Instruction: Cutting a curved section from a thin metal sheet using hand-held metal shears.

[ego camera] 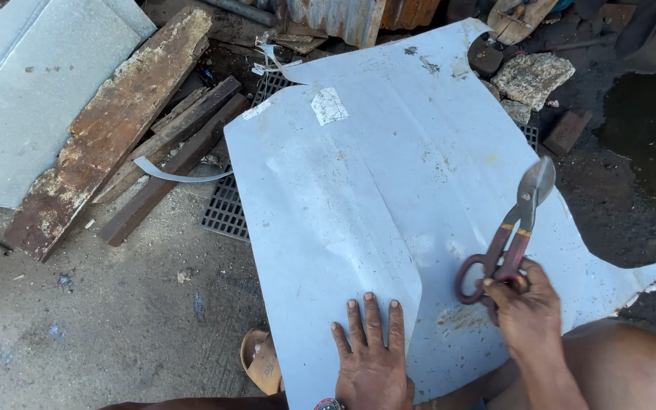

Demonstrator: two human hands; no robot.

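A large pale grey metal sheet [389, 190] lies on the ground in front of me, creased down its middle. My left hand [371, 357] presses flat on its near edge, fingers together and stretched out. My right hand [525, 311] grips the dark red loop handles of a pair of tin snips [514, 228]. The snips' blades are closed and point up and away over the right part of the sheet. A small white sticker [329, 105] sits near the sheet's far edge.
A black plastic grid [225, 209] lies under the sheet's left side. Rusty wooden planks [115, 121] and another grey sheet [17, 83] lie at the left. A thin curled metal strip [180, 176] rests beside the planks. Stones [533, 76] sit at the far right. My sandal [261, 363] shows below.
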